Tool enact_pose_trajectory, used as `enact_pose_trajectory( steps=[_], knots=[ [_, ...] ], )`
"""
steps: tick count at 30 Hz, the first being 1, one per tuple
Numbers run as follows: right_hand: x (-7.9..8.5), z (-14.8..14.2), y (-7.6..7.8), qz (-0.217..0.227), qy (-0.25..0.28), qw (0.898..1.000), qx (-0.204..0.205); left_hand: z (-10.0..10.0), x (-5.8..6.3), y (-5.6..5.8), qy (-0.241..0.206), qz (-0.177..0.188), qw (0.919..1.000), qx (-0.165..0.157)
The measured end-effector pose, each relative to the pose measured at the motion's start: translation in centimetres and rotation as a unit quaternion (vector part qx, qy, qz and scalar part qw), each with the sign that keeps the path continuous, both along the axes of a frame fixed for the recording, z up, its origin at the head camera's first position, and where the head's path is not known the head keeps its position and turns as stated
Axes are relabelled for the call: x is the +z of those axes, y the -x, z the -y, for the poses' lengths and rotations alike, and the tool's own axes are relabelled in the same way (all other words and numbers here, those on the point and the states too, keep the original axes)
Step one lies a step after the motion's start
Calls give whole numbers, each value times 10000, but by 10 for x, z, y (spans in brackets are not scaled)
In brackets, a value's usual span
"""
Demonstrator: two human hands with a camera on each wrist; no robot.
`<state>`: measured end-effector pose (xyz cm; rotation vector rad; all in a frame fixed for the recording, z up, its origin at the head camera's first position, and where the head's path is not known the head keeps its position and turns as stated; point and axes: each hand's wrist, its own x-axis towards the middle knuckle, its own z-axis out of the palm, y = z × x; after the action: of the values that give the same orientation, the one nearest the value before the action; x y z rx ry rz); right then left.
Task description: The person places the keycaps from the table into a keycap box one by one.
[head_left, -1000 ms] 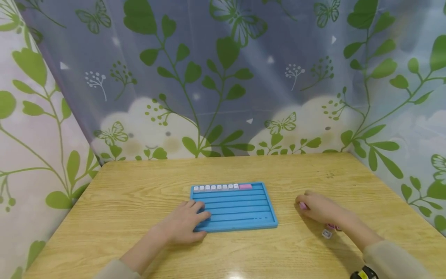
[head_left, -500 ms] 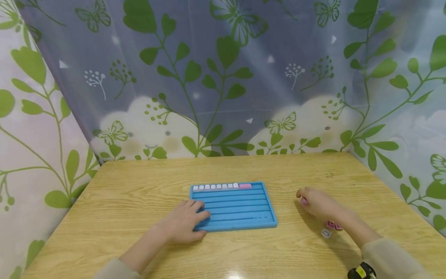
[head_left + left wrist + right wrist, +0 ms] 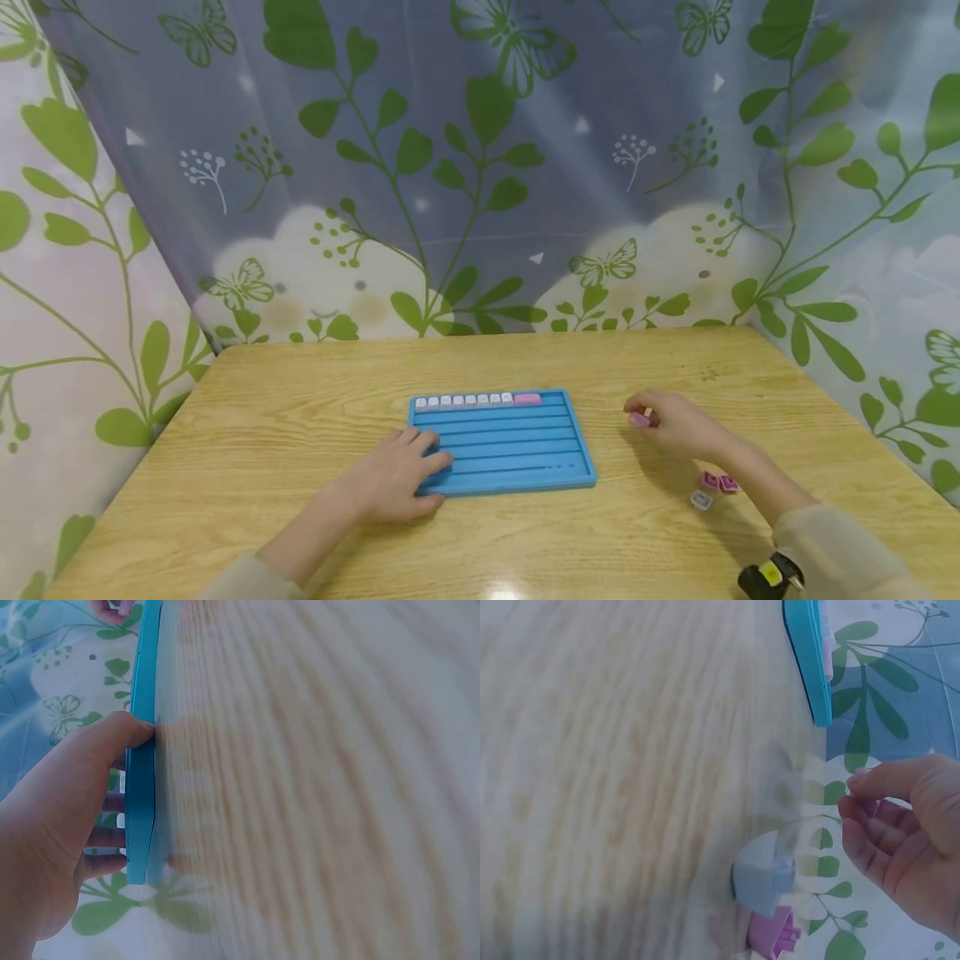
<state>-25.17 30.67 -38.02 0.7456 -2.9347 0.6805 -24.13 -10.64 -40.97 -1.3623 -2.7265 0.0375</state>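
Note:
My left hand rests over the front left corner of a blue keyboard-shaped tray, fingers spread on its ridged top. In the left wrist view the thumb lies against the tray's front wall. Along the tray's back row sit several white keycaps with a long pink keycap at their right end. Right of the tray, my right hand pinches a pink keycap between thumb and fingertips, above the table. In the right wrist view the fingers mostly hide that keycap.
Nearer my right forearm, a white keycap and two magenta keycaps lie loose on the wooden table, stems showing. A leaf-patterned cloth hangs behind the table and along both sides.
My right hand has risen and shifted left toward the tray with the pink keycap, which now shows more. The loose magenta keycaps are uncovered. The left hand stays put.

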Motion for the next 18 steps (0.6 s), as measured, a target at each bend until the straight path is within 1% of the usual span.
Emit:
enact_pose_trajectory(
  steps=[6, 8, 12, 15, 18],
  knots=[
    [7, 9, 3, -208, 1, 9998, 27, 0, 2, 0, -16, -53, 10000, 7],
    [8, 11, 4, -280, -33, 9996, 41, 0, 1, 0, -3, -57, 10000, 1],
    [8, 15, 7, -384, 64, 9992, 84, 0, 0, -1, -3, -52, 10000, 4],
    [7, 19, 10, -667, 62, 9976, 177, 0, 0, -1, -22, -73, 10000, 11],
    [7, 25, 12, -1038, -104, 9943, 223, 0, 0, -1, -26, -84, 10000, 15]
  ],
)
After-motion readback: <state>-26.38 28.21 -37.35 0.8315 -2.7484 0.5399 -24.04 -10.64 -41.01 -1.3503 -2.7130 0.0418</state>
